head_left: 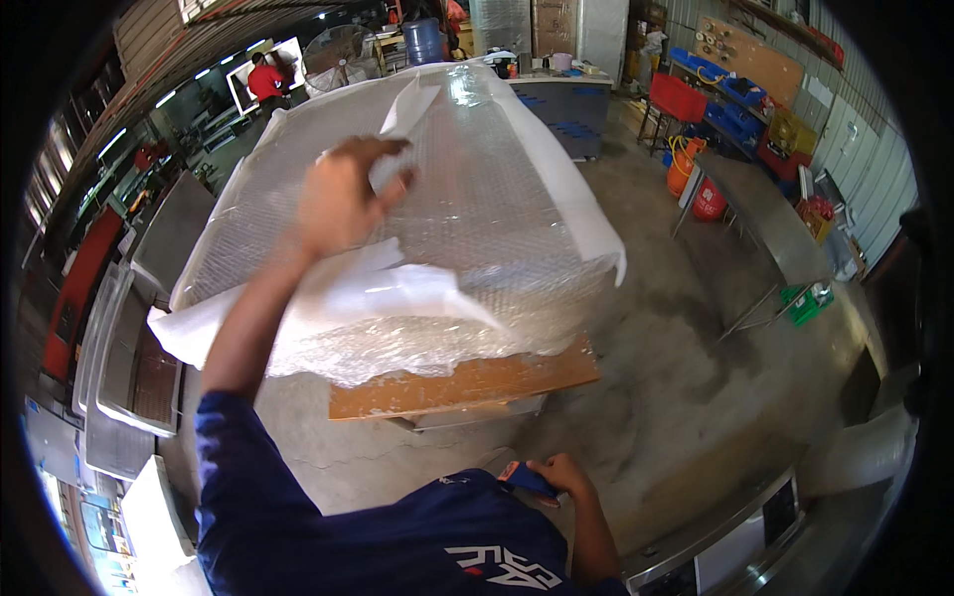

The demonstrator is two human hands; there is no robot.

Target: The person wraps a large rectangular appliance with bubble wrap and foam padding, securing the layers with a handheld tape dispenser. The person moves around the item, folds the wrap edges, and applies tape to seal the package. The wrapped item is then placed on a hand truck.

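My left hand [343, 196] is raised above a large flat item wrapped in bubble wrap [477, 189]. It is blurred, with bent fingers and the thumb apart, and I see nothing in it. White foam sheeting [328, 306] lies along the near edge of the wrapped item, and another foam strip [568, 164] runs down its right side. Clear film covers the near end. Low beside my body, my right hand [564, 474] is closed around a small blue and orange object [530, 480], whose kind I cannot make out.
The wrapped item rests on a brown wooden board [467, 385]. Metal panels [139, 348] lean at the left. To the right stand a steel table [760, 204], an orange gas cylinder [684, 167] and a green crate [803, 303]. A person in red [265, 81] is far back.
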